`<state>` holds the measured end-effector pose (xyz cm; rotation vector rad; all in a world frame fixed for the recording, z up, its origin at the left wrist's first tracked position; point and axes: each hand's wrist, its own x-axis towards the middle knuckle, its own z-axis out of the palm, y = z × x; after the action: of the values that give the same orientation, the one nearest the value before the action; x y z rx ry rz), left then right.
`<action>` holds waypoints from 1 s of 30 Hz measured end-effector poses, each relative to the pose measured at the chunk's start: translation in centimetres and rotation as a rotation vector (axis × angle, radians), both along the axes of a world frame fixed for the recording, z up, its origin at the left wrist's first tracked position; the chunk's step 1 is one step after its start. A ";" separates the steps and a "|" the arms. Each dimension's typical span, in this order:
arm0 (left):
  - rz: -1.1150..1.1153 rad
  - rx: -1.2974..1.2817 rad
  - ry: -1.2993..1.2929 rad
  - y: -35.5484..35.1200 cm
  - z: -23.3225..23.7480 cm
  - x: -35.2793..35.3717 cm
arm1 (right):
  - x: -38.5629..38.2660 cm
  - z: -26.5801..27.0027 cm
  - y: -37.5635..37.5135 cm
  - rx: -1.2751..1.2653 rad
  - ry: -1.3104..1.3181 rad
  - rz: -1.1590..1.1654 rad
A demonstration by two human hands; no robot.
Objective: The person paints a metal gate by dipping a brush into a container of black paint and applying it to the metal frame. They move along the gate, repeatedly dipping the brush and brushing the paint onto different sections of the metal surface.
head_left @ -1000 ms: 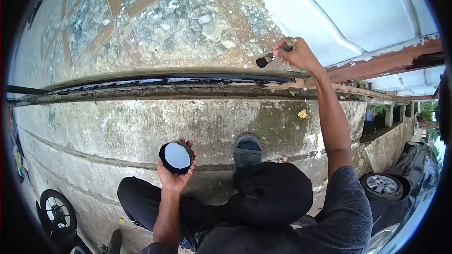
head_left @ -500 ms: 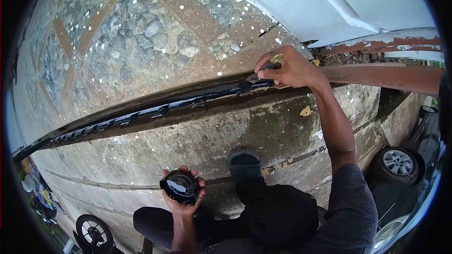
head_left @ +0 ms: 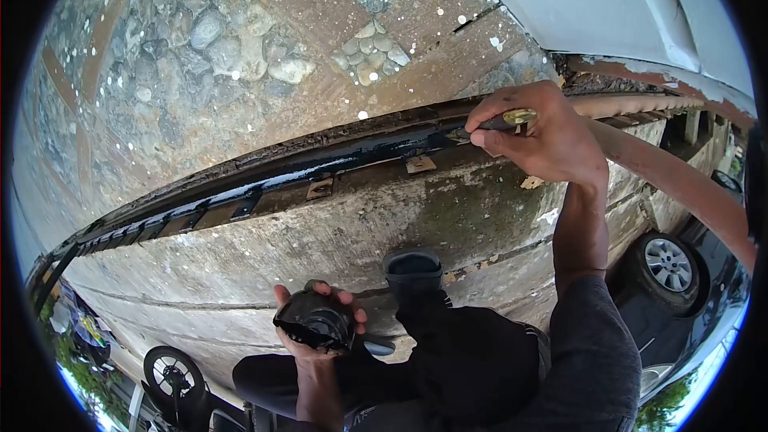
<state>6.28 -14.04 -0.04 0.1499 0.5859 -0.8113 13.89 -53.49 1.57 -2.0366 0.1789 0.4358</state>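
Observation:
My right hand pinches a paintbrush with a yellowish handle end. The bristles meet a long metal bar near the border between its wet, glossy black part and its bare brown part. Small flat tabs stick out along the bar's lower side, some brown and some blackened. Low in front of me, my left hand cups a black paint container from below. The container is tilted, its rim is coated in black, and how much paint is inside cannot be seen.
A pebbled floor with white paint spots lies beyond the bar, a concrete ledge on my side. A white panel stands top right. My shoe is below the bar. A dark car and a motorcycle wheel are nearby.
My right hand has moved the brush a little rightward along the bar. The container in my left hand has tilted. My view has shifted, and the bar's tabs show more plainly.

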 end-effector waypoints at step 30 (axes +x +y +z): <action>0.128 -0.091 0.071 6.1 -0.8 -0.4 | 9.3 -1.2 12.9 -0.109 -0.083 0.509</action>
<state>5.92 -7.94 -0.84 -0.0002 0.6178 -0.7202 23.15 -40.58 0.38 -2.1962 -0.3835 0.6630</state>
